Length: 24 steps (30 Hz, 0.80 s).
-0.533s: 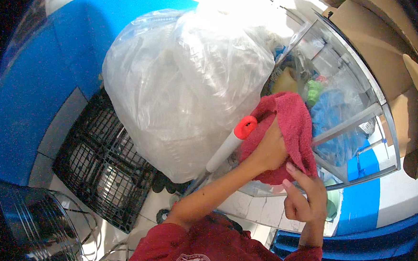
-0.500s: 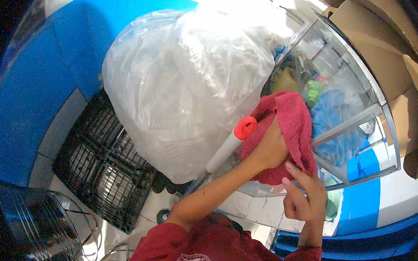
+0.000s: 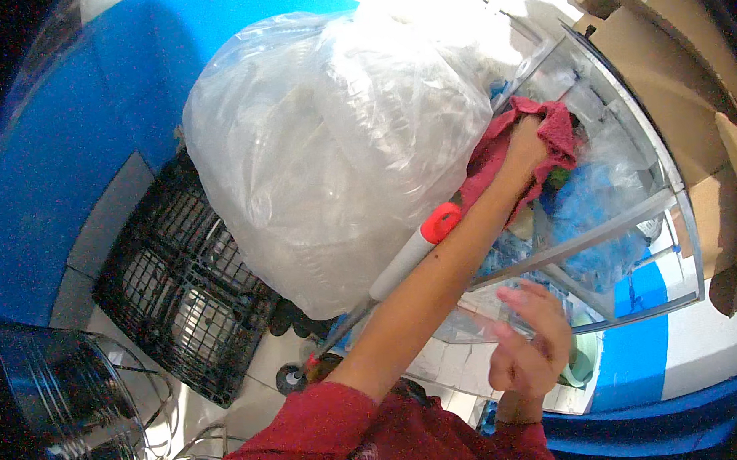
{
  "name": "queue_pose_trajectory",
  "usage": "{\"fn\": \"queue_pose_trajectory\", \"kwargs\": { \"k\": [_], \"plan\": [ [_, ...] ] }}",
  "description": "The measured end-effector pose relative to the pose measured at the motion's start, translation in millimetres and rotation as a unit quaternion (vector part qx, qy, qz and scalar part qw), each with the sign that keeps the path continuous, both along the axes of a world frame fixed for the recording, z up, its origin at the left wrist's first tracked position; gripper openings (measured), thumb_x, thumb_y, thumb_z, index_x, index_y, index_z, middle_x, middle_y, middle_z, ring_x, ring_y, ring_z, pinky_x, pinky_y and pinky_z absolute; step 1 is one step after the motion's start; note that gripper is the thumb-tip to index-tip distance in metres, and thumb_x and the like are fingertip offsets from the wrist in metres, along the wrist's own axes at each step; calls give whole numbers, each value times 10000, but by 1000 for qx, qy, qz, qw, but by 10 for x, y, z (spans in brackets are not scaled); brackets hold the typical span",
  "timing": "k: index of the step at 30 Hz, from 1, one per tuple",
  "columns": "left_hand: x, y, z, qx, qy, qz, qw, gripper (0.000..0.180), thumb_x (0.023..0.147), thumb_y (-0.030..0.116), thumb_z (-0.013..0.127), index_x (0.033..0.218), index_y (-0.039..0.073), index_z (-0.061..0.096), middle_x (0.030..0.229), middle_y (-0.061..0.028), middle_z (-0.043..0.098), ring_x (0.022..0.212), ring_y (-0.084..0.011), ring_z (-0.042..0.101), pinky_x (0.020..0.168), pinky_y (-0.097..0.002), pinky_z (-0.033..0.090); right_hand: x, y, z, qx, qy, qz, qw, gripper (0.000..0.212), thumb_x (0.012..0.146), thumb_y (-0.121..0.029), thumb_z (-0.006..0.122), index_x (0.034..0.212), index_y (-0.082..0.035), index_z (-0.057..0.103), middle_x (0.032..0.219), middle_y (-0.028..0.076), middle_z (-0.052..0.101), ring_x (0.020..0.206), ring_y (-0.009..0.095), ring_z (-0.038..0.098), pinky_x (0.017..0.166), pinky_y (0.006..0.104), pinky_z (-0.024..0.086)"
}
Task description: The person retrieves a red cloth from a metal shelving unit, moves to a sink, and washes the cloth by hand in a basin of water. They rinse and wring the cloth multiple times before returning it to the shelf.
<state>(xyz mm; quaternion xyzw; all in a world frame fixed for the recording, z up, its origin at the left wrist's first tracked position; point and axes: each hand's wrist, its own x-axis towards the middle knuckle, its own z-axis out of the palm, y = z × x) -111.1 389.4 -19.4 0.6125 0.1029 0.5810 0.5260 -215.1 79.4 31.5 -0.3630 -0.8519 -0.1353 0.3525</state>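
My left arm stretches up and to the right across the scene. At its end my left hand [image 3: 529,142] is closed on a red cloth [image 3: 493,162], which wraps over the fingers and partly hides them. The cloth lies against the far part of a glass case [image 3: 624,206] with a grey metal frame. Behind the glass are blue and clear plastic bags [image 3: 585,217]. Near the case's front edge, my right hand [image 3: 529,338] hangs empty with its fingers apart, a little blurred. A grey pole with a red end [image 3: 442,223] passes beside my left forearm.
A big, full clear plastic bag [image 3: 322,165] stands left of the case. Further left are a black plastic pallet [image 3: 189,296] and a shiny metal vessel [image 3: 72,417]. Cardboard [image 3: 671,76] stands at the right, and a blue wall [image 3: 69,164] rises at the left.
My left hand has carried the cloth farther away and slightly right over the case, with the arm now straighter. My right hand has come off the cloth's edge and lowered slightly.
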Motion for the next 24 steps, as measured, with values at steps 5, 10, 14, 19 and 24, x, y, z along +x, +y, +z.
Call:
{"fn": "queue_pose_trajectory", "kwargs": {
  "k": [5, 10, 14, 19, 24],
  "plan": [
    [-123, 115, 886, 22, -51, -28, 998, 414, 920, 315, 504, 1231, 44, 539, 1254, -223, 562, 1236, -393, 465, 1053, -425, 355, 204, -28, 4, 81, 10, -147, 986, 325, 806, -5, 504, 1089, -68, 650, 1203, 256, 597, 1077, 391, 622, 937, 558, 491],
    [-110, 526, 1356, 115, -20, 16, 993, 416, 926, 321, 495, 1236, 47, 536, 1256, -224, 558, 1231, -395, 465, 1052, -426, 355, 129, 81, 188, 68, -30, -218, 973, 387, 720, -57, 587, 1054, -192, 727, 1294, 154, 613, 1191, 341, 591, 1069, 620, 321],
    [-78, 677, 1168, 140, 6, 13, 990, 418, 931, 326, 487, 1240, 49, 535, 1258, -224, 555, 1228, -397, 465, 1052, -428, 355, -28, 445, 469, 148, -135, -312, 929, 365, 779, -108, 547, 1069, -243, 722, 1281, 77, 628, 1219, 268, 583, 1148, 627, 126],
    [-59, 835, 926, 155, 17, 21, 988, 421, 937, 332, 478, 1246, 51, 532, 1261, -224, 551, 1224, -399, 465, 1051, -429, 355, -115, 787, 585, 232, -171, -347, 892, 389, 730, -79, 530, 1016, -251, 731, 1085, -48, 680, 1060, 171, 632, 1172, 628, 29],
    [42, 1012, 882, 166, 11, 42, 985, 423, 943, 338, 469, 1251, 54, 530, 1263, -225, 547, 1219, -400, 465, 1051, -431, 356, -107, 722, 550, 221, -209, -354, 884, 232, 777, -191, 595, 957, -287, 706, 972, -138, 663, 941, 87, 627, 1129, 715, 49]
  ]
}}
